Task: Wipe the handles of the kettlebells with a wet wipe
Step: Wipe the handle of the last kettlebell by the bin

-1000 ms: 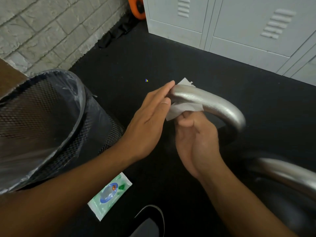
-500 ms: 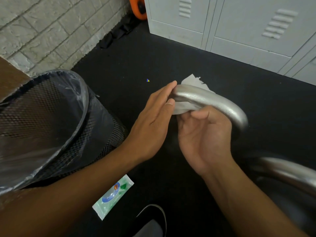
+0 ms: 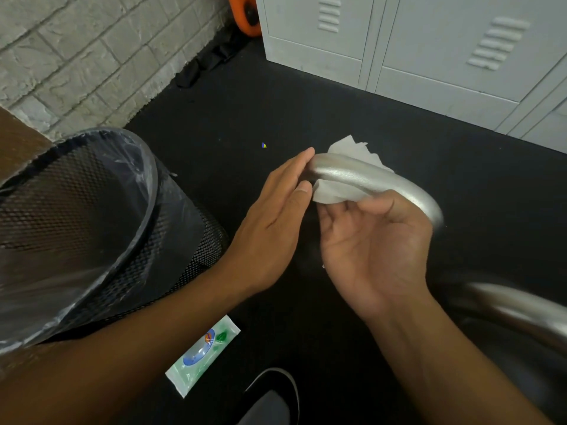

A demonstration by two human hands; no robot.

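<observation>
- Head view: left hand (image 3: pixel 270 228), fingers straight, steadies the near kettlebell handle (image 3: pixel 377 182) mid-floor.
- Right hand (image 3: pixel 374 250) pinches the wipe (image 3: pixel 337 191), which is draped around the bar.
- Step: wiping first handle. Next, likely: slide wipe along the curve; second handle (image 3: pixel 521 311), at the floor's right edge, not yet wiped.

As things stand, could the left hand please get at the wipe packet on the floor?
Probably yes: the left hand rests flat on the handle, holding nothing, and the wipe packet lies uncovered on the floor just beside that forearm.
</observation>
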